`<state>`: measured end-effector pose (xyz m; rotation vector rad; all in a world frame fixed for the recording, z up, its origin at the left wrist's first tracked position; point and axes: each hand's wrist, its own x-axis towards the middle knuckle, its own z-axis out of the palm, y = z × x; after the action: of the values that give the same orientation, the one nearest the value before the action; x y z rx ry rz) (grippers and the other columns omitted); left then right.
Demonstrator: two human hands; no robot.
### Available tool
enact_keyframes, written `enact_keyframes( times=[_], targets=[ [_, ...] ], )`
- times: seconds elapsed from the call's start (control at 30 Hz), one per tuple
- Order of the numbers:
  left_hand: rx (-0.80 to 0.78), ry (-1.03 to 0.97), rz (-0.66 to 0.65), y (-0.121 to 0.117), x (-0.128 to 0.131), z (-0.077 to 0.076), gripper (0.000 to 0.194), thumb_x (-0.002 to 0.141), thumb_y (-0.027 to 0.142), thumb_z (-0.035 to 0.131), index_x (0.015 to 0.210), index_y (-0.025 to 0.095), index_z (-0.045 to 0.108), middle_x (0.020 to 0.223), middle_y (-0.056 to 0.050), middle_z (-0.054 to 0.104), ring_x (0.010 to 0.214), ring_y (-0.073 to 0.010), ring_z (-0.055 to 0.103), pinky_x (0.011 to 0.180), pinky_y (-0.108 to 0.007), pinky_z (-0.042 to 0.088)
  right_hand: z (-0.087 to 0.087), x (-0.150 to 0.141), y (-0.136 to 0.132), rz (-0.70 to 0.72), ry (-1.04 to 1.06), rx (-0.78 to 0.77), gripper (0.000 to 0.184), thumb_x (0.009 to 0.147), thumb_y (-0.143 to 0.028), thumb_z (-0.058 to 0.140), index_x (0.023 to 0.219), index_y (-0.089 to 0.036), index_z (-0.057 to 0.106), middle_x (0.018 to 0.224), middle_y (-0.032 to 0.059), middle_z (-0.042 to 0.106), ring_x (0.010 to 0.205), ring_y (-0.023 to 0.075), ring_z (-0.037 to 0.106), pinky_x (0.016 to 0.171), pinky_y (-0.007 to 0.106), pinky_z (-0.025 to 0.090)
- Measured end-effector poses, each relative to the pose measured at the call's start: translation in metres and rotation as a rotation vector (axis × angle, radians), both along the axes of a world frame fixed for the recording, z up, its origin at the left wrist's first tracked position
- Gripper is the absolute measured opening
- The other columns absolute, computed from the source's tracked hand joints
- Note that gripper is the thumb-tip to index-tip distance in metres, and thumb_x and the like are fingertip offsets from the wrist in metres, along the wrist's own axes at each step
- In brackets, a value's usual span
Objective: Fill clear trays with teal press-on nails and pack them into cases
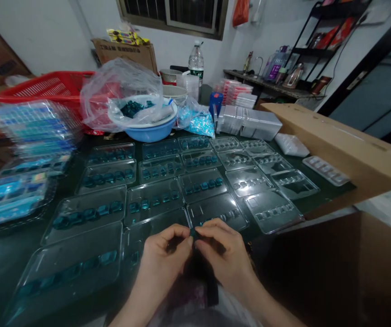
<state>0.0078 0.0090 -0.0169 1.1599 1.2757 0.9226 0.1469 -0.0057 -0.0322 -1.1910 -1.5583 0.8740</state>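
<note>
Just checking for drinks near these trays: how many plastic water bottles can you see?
1: a plastic water bottle stands upright at the far side of the table, behind the blue plastic basin. Others could be hidden behind the clutter there.

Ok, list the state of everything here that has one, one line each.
left hand: raised, pinching small teal piece
right hand: raised, pinching same piece
clear plastic trays: lying flat, holding pieces in rows
blue basin: holding clear plastic bag
water bottle: upright, capped
cardboard box flap: open
</note>
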Motion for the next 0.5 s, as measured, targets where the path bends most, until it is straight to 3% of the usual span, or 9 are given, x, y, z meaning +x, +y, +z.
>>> enact_keyframes(
  times=[0.13,0.23,0.33,0.43,0.5],
  targets=[
    [0.050,0.015,0.167,-0.001,0.003,0.003,0.007,0.057,0.013,0.066,0.062,0.016,0.064,0.050,0.002,0.054,0.038,-0.0068,0.041,0.036,-0.017,0.030,-0.002,-0.005,-0.002,-0.099,0.004,-0.005,0.011,0.073,-0.013,0.052,0.080,-0.019,0.059,0.076,0.0019,0.054,0.065,0.0115,0.050,0.056,0.023,0.042],
    [0.077,0.045,0.190,-0.001,0.006,0.004,0.008,0.055,0.010,0.066,0.060,0.016,0.064,0.056,0.001,0.057,0.039,-0.0065,0.043,0.036,-0.017,0.031,-0.003,-0.003,0.001,-0.043,0.094,-0.166,0.003,0.069,-0.016,0.057,0.068,-0.017,0.054,0.063,-0.0027,0.049,0.056,0.0091,0.046,0.050,0.019,0.038],
    [0.000,0.033,0.080,-0.001,0.006,0.003,0.013,0.060,0.014,0.063,0.072,0.017,0.064,0.054,0.002,0.054,0.036,-0.0057,0.040,0.035,-0.017,0.030,-0.003,0.003,0.005,0.109,0.254,-0.364,0.007,0.069,-0.018,0.058,0.064,-0.016,0.053,0.057,-0.0051,0.048,0.051,0.0068,0.043,0.047,0.017,0.034],
    [-0.131,-0.082,-0.113,-0.002,0.002,-0.001,0.026,0.071,0.023,0.056,0.096,0.018,0.059,0.050,0.004,0.048,0.036,-0.0059,0.037,0.036,-0.018,0.027,-0.001,0.011,0.007,0.153,0.364,-0.413,0.007,0.072,-0.020,0.057,0.067,-0.015,0.057,0.060,-0.0041,0.049,0.054,0.0064,0.043,0.051,0.018,0.034],
    [-0.171,-0.149,-0.185,-0.003,-0.002,-0.004,0.027,0.075,0.027,0.052,0.099,0.017,0.058,0.050,0.004,0.046,0.039,-0.0057,0.035,0.037,-0.017,0.025,0.003,0.014,0.005,0.158,0.399,-0.433,0.010,0.073,-0.022,0.057,0.068,-0.015,0.058,0.059,-0.0041,0.047,0.054,0.0060,0.040,0.051,0.018,0.033]
  ],
)
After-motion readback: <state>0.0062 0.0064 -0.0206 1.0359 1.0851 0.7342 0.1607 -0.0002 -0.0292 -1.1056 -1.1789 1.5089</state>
